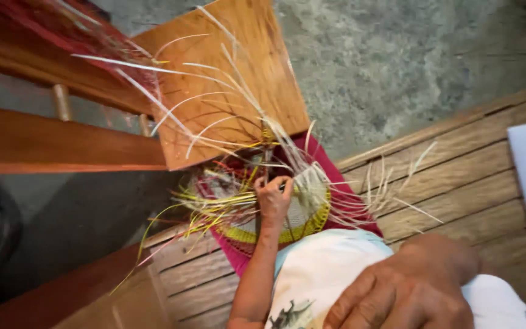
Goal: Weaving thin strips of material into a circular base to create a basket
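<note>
We kept our left hand (273, 196) pinched on a strand of the half-woven basket (263, 207) near the slatted bench's (458, 176) edge, pulling it snug, while our right hand (409, 286) rested, seemingly empty, on our knee

Half-woven basket (299, 210), yellow-green rim, pale loose strands splaying outward, lying apparently on magenta cloth.

The left hand (273, 196) reaches forward on a bare, nearly straight forearm, its fingers curled tight into a closed grip, knuckles up. The right hand (406, 286) lies close to the camera, palm down, fingers spread loosely and relaxed, gripping nothing.
</note>
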